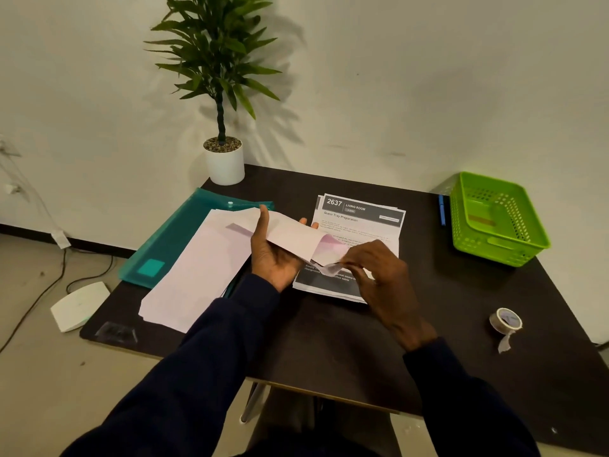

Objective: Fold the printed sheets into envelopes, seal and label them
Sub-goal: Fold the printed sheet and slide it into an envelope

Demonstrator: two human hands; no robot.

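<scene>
My left hand (275,255) grips a white envelope (293,237) from below, thumb up along its left end, holding it above the table. My right hand (375,272) pinches a small strip at the envelope's open right flap (329,258). Under both hands lies a stack of printed sheets (362,219) headed "2637 Living Room". A pile of blank white envelopes (201,272) lies to the left, partly on a teal plastic folder (174,235). A roll of tape (506,320) with a loose tail sits at the right.
The dark table (461,291) stands against a wall. A green perforated basket (494,219) sits at the back right with a blue pen (441,209) beside it. A potted plant (224,159) stands at the back. A white device (79,305) and cables lie on the floor to the left.
</scene>
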